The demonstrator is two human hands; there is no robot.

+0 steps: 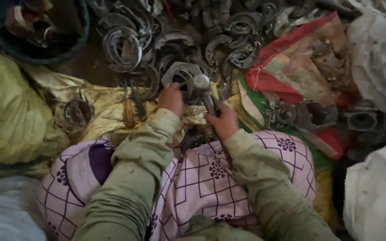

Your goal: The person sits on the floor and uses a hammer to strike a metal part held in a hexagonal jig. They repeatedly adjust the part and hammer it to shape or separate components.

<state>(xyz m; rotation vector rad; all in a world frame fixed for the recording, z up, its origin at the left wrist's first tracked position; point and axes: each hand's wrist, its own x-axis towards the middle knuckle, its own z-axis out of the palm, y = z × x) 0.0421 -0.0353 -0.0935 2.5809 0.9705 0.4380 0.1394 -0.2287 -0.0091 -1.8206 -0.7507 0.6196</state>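
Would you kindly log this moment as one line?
left hand: steadies grey metal part | right hand: grips hammer | around: curved metal shoes, yellow sack

Dark tub [41,51] — cut off (top edge) — contents blurred.

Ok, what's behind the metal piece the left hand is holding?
Behind the grey metal piece under the left hand lies a pile of curved metal shoes. The floor beneath the pile is covered.
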